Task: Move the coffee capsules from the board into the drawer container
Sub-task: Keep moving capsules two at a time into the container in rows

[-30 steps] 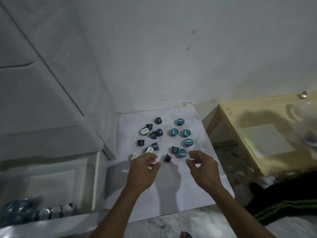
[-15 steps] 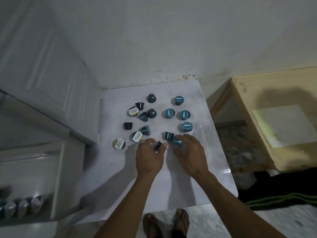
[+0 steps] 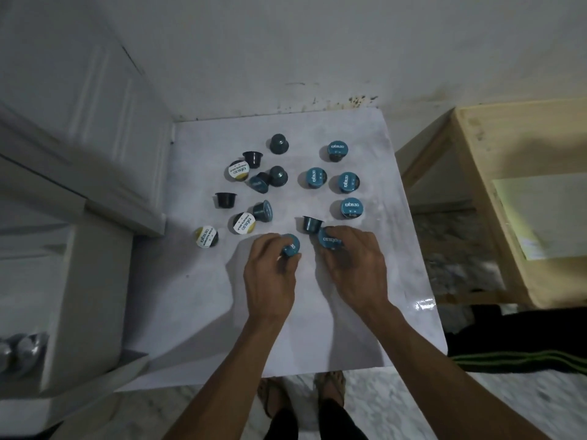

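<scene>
Left hand pinching teal capsule, right hand seemingly gripping another capsule

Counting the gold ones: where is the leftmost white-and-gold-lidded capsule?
In the head view, the white-and-gold-lidded capsule lies at the cluster's left edge on the white board, beside the white cabinet.

Fifteen coffee capsules: three white-lidded, twelve teal or dark; two hands.

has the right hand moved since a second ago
Yes. The right hand went forward across the white board, onto a teal-lidded coffee capsule beside the upturned capsule.
</scene>
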